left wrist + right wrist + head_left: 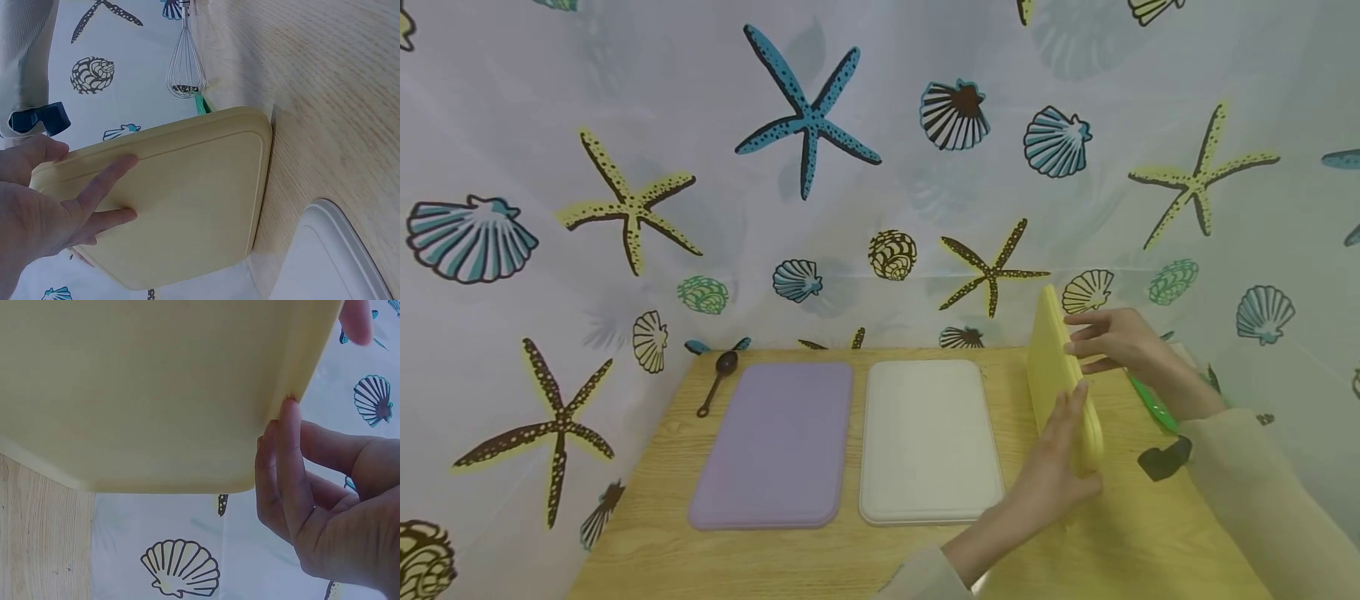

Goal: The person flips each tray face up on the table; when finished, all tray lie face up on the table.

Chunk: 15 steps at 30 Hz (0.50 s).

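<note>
A yellow rectangular tray [1047, 367] stands on edge on the wooden table, its flat outer face toward the left. My left hand [1047, 479] grips its near upper corner. In the left wrist view the fingers [115, 178] spread over that face and the thumb lies over the rim. Toward the far end, my right hand [1116, 342] holds the upper rim with its fingertips. From the right wrist camera, these fingertips [289, 406] are at the rim near a rounded corner. The tray's hollow side shows there.
Left of the yellow tray a white tray [928, 442] and a purple tray [778, 446] lie flat. A dark brown spoon [718, 382] lies at the far left. Beyond the right forearm are a green utensil [1153, 400] and a wire whisk [186, 62]. A patterned curtain [887, 175] surrounds the table.
</note>
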Motion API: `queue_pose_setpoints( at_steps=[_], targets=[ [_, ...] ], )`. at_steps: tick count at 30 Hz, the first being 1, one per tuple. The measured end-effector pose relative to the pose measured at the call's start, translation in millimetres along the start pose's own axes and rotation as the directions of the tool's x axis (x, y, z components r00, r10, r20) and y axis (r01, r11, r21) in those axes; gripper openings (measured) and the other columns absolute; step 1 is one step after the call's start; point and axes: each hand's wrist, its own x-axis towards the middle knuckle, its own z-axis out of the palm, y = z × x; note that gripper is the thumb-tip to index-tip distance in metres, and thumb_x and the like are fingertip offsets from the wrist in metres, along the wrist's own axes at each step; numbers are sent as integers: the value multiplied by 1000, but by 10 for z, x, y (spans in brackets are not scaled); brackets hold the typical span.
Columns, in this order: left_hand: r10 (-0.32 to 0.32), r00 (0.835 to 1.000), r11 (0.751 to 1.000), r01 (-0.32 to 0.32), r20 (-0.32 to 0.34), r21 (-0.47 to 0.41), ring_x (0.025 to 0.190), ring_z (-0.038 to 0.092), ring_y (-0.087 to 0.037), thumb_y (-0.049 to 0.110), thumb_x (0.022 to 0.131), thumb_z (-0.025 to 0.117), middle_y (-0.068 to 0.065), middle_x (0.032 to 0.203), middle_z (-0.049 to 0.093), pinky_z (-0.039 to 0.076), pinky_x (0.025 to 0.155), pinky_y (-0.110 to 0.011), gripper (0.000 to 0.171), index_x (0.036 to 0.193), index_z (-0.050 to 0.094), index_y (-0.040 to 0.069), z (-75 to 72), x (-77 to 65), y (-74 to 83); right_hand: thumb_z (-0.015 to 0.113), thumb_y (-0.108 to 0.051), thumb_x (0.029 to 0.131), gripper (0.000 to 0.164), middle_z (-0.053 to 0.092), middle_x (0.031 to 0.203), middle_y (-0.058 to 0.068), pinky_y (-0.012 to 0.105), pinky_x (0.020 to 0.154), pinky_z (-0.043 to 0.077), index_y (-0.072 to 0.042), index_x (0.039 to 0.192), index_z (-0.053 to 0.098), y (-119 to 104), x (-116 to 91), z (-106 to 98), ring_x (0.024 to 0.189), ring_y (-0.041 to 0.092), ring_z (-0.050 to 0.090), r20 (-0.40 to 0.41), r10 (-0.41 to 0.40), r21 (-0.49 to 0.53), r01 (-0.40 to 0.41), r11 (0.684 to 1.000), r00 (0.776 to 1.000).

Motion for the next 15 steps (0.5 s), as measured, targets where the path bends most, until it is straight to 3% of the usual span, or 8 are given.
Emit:
queue_pose_setpoints(
  at_steps=[2,4,6,10,15],
  targets=[
    [-22,1000,1000,22,5,9,86,60,-10,-5,77,70,-20,159,6,43,49,-9,112,153,1,42,-13,-9,21,67,-12,90,60,51,126,29,36,79,59,2,142,42,1,-1,16,97,24,63,6,-6,2,5,1000,1000],
    [-33,999,999,33,0,24,111,57,-21,-3,77,70,-19,159,7,46,56,-11,110,153,4,42,-18,-18,38,67,-12,90,60,51,127,29,36,79,59,2,143,42,5,2,26,97,24,63,12,-4,8,4,1000,1000],
    [-39,999,998,40,-13,39,133,39,-31,-1,78,70,-18,159,9,50,68,-15,106,153,8,40,-23,-27,52,67,-11,91,60,49,129,29,36,80,58,2,143,41,8,5,36,96,23,63,21,-4,21,4,1000,1000],
    [-52,998,998,53,-38,39,136,36,-31,2,79,70,-17,159,13,49,80,-20,100,154,13,36,-39,-42,76,66,-10,91,60,47,130,29,36,79,59,2,143,41,4,22,61,94,21,64,35,-11,42,9,999,999],
    [-68,995,998,69,-73,4,124,46,-23,4,81,70,-18,157,18,47,66,-14,91,154,21,28,-67,-61,130,67,-9,91,57,50,128,29,39,78,59,3,141,43,-11,57,118,92,21,65,38,-32,45,30,999,999]
  ],
)
